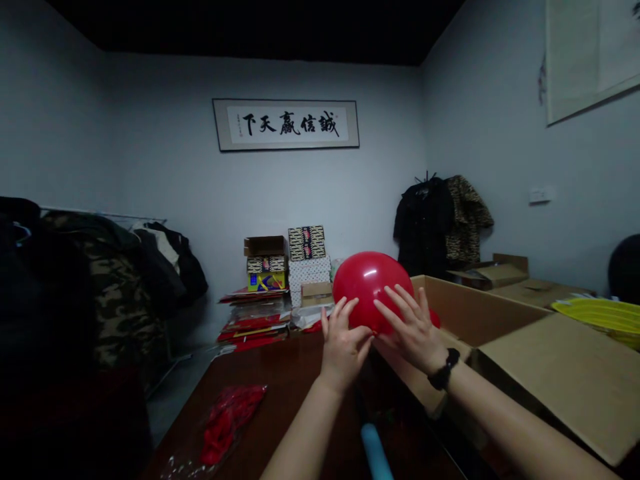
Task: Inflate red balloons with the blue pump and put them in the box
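Red balloon: The inflated balloon (370, 283) was held up over the table, between both hands, its lower end turned toward the wearer, probably so that the fingers could get at the neck.
Left hand: Thumb and forefinger of the left hand (345, 343) met at the balloon's lower end and seemed to pinch its neck, likely to keep the air in; the other fingers stood raised and parted along the balloon's side.
Right hand: Four fingers of the right hand (416, 330) were spread across the balloon's front, perhaps to steady so light and slippery a thing. The thumb was mostly hidden, so whether it pinched the neck too could not be told.
Wrist: A black wristband (444, 370) circled the right wrist, clear of the balloon.
Dark brown table: On the glossy tabletop (293, 373), a clear plastic bag (233, 423) of limp red pieces, apparently uninflated balloons, lay to the left, seemingly within easy reach.
Light-blue tube: A tube (376, 453), possibly a hand pump, lay below the hands, pointing away from the wearer, an arrangement that would suit quick grasping.
Open cardboard box: The box (485, 303) stood just right of the balloon, flaps folded out, leaving its mouth accessible. Something red showed beside the right hand; what it was stayed unclear.
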A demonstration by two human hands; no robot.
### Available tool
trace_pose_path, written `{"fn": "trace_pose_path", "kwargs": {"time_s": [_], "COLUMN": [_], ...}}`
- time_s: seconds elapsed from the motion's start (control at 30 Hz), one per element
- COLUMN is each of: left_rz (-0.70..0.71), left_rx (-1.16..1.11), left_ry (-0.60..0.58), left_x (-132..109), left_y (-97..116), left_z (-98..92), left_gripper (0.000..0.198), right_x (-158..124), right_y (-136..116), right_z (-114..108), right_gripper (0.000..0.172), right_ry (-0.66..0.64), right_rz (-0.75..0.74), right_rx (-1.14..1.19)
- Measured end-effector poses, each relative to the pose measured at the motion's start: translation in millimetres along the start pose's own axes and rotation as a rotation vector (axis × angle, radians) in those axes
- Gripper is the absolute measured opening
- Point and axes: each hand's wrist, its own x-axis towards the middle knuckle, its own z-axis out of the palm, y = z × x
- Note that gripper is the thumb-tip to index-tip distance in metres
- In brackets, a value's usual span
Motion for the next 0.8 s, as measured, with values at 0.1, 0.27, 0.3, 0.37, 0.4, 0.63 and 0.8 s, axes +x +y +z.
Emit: {"fn": "trace_pose_path", "kwargs": {"time_s": [0.1,0.27,0.3,0.37,0.4,0.63,0.8], "left_rz": [0.040,0.062,0.061,0.062,0.063,0.036,0.086], "left_rx": [-0.001,-0.027,-0.036,-0.057,-0.070,-0.173,-0.183], "left_ry": [0.017,0.012,0.007,-0.005,-0.013,-0.064,-0.096], "left_x": [14,30,32,36,38,52,63], "left_y": [7,15,16,20,22,30,39], "left_z": [13.9,37.5,42.4,52.3,57.4,94.8,118.1], "left_gripper": [0.009,0.009,0.009,0.008,0.008,0.008,0.007], "right_x": [-6,-13,-15,-20,-23,-45,-51], "right_y": [20,46,50,58,62,89,106], "right_z": [-10,-24,-25,-26,-25,-21,-23], "right_gripper": [0.069,0.078,0.079,0.082,0.082,0.078,0.084], "right_ry": [-0.049,-0.159,-0.181,-0.213,-0.223,-0.241,-0.280], "right_rz": [0.040,0.089,0.095,0.109,0.116,0.161,0.169], "right_rx": [-0.044,-0.092,-0.098,-0.103,-0.106,-0.153,-0.174]}}
